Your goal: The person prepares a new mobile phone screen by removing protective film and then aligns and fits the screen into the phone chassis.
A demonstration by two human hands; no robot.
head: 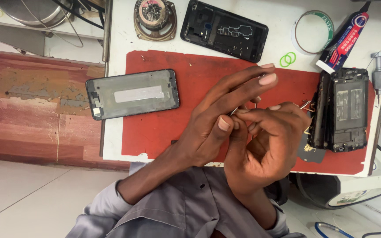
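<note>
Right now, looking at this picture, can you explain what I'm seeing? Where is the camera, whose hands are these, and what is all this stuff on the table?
There is no machine here. The single picture comes from a camera worn on a person's head, looking down at their own two bare hands and grey shirt. The left hand and right hand meet over a red mat on a white table. Together they pinch a thin metal tool, possibly tweezers; most of it is hidden. On the mat's left edge lies a grey phone frame. A black phone shell lies at the top, and a stack of opened phones on the right. Also there: a small speaker, a tape roll, a glue tube, green rubber bands and a small screwdriver.
</note>
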